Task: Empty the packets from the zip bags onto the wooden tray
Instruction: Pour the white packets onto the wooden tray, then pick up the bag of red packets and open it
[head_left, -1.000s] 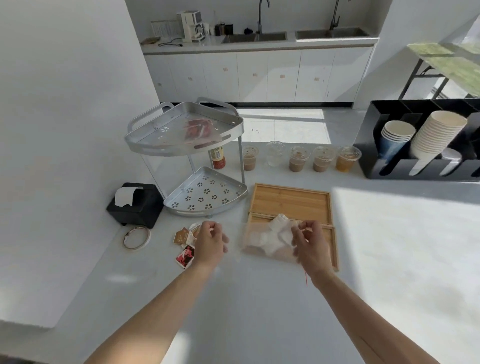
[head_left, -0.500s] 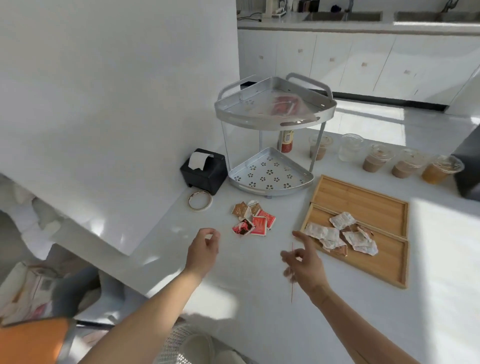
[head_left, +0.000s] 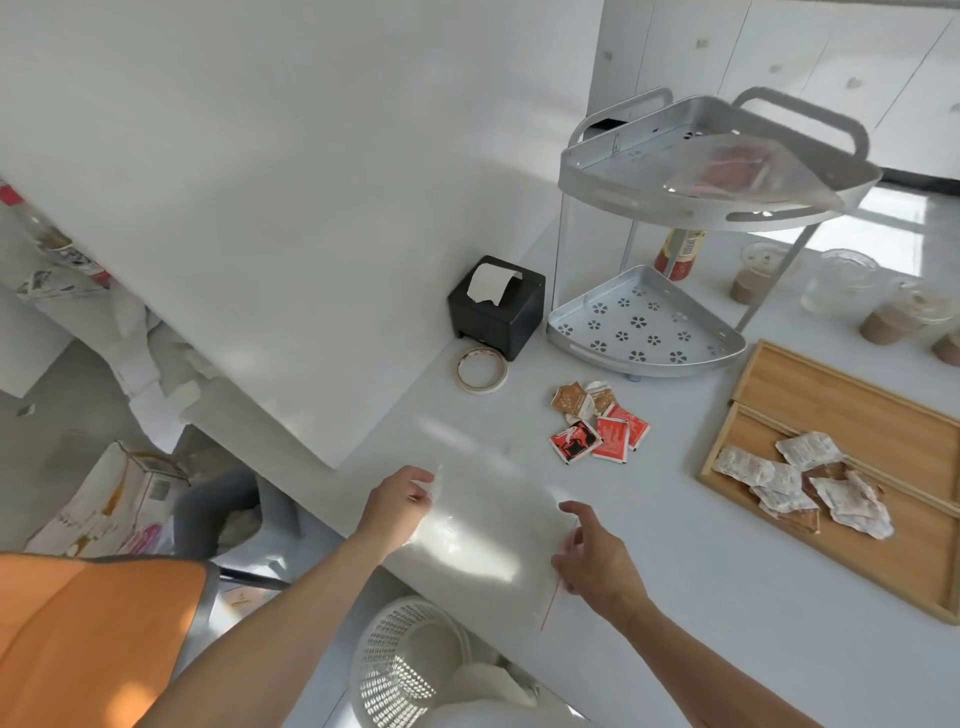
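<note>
An empty clear zip bag (head_left: 488, 525) with a red zip strip is stretched between my hands over the table's left edge. My left hand (head_left: 397, 501) pinches its left corner, and my right hand (head_left: 597, 564) holds the zip end. The wooden tray (head_left: 857, 410) lies to the right, with several white packets (head_left: 802, 486) heaped in its near compartment. Red and brown packets (head_left: 597, 423) lie loose on the table between the tray and my hands. A second zip bag (head_left: 748, 174) holding red packets rests on the top shelf of the metal corner rack (head_left: 644, 332).
A black tissue box (head_left: 496, 309) and a tape roll (head_left: 482, 370) sit by the white wall panel. Lidded cups (head_left: 893, 317) and a sauce bottle (head_left: 680, 249) stand behind the rack. A white mesh basket (head_left: 405, 670) stands below the table edge, beside an orange seat (head_left: 88, 639).
The white packets have dropped from the bag onto the tray. Both hands carried the emptied bag left to the table edge, and my view swung left and down.
</note>
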